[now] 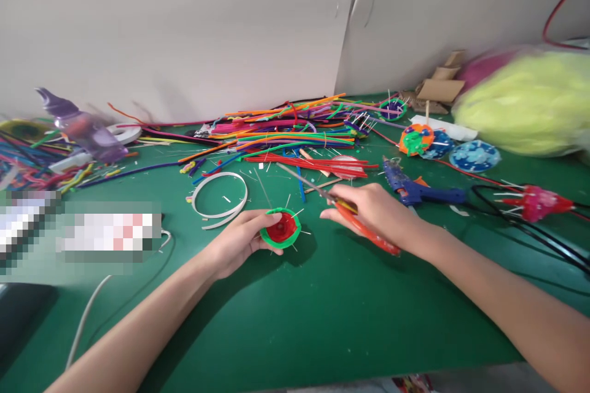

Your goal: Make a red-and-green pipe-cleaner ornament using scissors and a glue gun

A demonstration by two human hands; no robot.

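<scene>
- Pinching a small red cup with a green rim (289, 237) in the left hand (237, 236), with the thumb over the rim's near-left side and fingers curled beneath.
- Holding that cup just above the green table (322, 325), near the middle, with the red inside turned up toward the camera and thin white spikes jutting outward around it.
- Gripping orange-handled scissors (366, 230) in the right hand (382, 209), with fingers wrapped round the handles and the blades pointing up and left, beyond the cup and apart from it.
- Unable to tell whether the blades meet fully.
- Beyond the left hand, a coiled white strip (195, 199) on the table.
- Along the wall, a heaped spread of many-coloured pipe cleaners (286, 126), with a red bundle (313, 163) lying nearer.
- Just beyond the right hand, a blue glue gun (410, 190), with dark cable trailing right.
- Farther right, a pink spiked piece (537, 202).
- Behind the glue gun, an orange-and-green piece (416, 140) beside a mottled blue disc (474, 155).
- At far right, yellow material in clear plastic (525, 104).
- At left, a translucent purple bottle (87, 129), tilted in view.
</scene>
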